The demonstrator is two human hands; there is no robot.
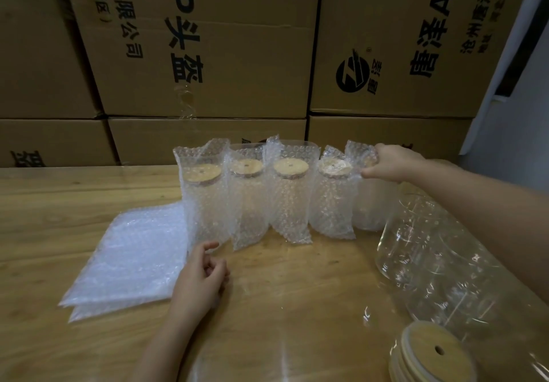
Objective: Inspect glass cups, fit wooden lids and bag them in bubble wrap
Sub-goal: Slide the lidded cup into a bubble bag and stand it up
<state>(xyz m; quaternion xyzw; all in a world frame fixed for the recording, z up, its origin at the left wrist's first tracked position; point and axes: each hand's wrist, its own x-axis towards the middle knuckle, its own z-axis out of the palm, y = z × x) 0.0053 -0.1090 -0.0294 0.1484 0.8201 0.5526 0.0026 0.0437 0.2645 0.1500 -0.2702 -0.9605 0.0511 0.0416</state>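
Bags (127, 257) of bubble wrap are lying flat in a stack on the left of the table (44, 203), not yet used. Just beside them our left grip (202, 280) is hanging loosely curled, holding nothing. Four bagged cups (267, 197) are standing in a row with wooden lids fitted, so we are counting those as done. Our right grip (392, 163) is pinching the top of a fifth bag (371, 206) at the row's right end. Bare glass cups (430, 251) and spare lids (427, 352) are waiting further right, so work is remaining.
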